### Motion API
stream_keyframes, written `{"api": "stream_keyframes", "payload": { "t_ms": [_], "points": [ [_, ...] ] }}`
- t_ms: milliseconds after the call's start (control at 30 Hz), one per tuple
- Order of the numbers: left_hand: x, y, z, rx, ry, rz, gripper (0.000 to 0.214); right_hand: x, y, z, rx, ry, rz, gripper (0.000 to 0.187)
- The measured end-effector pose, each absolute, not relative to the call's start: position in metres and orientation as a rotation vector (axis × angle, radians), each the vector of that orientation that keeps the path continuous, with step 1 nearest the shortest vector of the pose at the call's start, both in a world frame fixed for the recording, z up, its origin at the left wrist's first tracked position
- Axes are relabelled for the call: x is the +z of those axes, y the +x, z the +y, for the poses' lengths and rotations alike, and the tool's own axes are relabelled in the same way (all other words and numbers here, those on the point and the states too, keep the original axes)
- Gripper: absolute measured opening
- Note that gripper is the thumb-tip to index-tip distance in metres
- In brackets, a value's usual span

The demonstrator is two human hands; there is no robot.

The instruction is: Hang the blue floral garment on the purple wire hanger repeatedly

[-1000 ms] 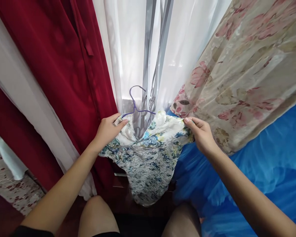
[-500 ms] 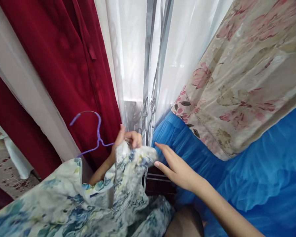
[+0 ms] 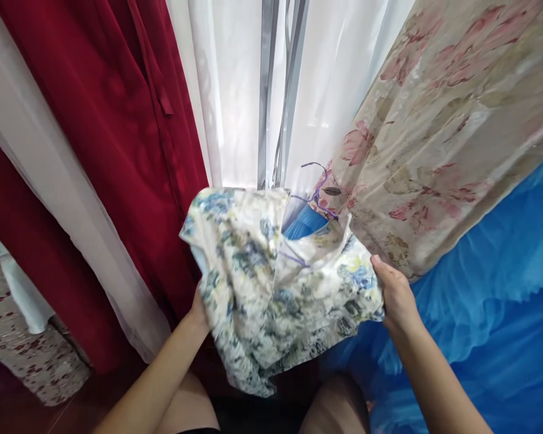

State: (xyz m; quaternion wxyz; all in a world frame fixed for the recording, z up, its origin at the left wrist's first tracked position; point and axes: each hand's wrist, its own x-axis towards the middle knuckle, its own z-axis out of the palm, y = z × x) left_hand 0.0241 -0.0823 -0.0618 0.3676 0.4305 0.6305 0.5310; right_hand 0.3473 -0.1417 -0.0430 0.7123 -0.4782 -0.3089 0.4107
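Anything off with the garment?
The floral garment looks askew: its shoulder at picture left sits higher than the other. The purple hanger tilts at the neck opening. No damage stands out.

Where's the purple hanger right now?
In the head view, the purple hanger is just right of centre, at the neckline of the patterned garment, its hook near the lower left edge of the pink-flowered fabric.
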Motion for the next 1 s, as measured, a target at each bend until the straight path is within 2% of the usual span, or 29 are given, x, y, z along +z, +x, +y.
{"api": "stream_keyframes", "payload": {
  "t_ms": [67,167,333,400,500,600,633,667,700,767,833,1000],
  "points": [
    [-0.076,0.014,-0.081,1.429,0.986,1.289,0.058,-0.029,0.346,-0.127,0.919,-1.043,-0.704,0.034],
    [-0.098,0.004,-0.087,1.534,0.825,0.973,0.048,-0.018,0.335,-0.113,1.025,-1.027,-0.799,0.033],
    [-0.143,-0.002,-0.109,1.593,0.738,1.158,0.052,-0.026,0.335,-0.119,1.171,-1.117,-0.954,0.035],
    [-0.162,-0.001,-0.119,1.536,0.727,1.181,0.049,-0.038,0.342,-0.124,1.111,-1.189,-1.067,0.038],
    [-0.185,0.003,-0.131,1.420,0.811,1.149,0.045,-0.064,0.341,-0.133,0.605,-1.292,-1.128,0.040],
    [-0.199,0.006,-0.138,1.384,0.855,1.216,0.047,-0.106,0.306,-0.151,-0.042,-1.301,-0.806,0.053],
    [-0.201,0.006,-0.140,1.379,0.866,1.236,0.048,-0.123,0.287,-0.158,-0.095,-1.275,-0.691,0.048],
    [-0.202,0.005,-0.142,1.374,0.882,1.248,0.048,-0.139,0.266,-0.165,-0.014,-1.267,-0.653,0.038],
    [-0.201,0.004,-0.143,1.364,0.903,1.255,0.048,-0.155,0.244,-0.170,0.202,-1.284,-0.722,0.030],
    [-0.196,0.000,-0.148,1.322,0.956,1.262,0.049,-0.179,0.203,-0.174,0.711,-1.289,-0.944,0.031],
    [-0.186,-0.005,-0.155,1.260,1.034,1.248,0.049,-0.189,0.175,-0.170,0.971,-1.227,-1.014,0.035],
    [-0.172,-0.019,-0.171,1.242,1.122,1.365,0.050,-0.178,0.168,-0.159,1.160,-1.070,-1.026,0.045]
  ]
}}
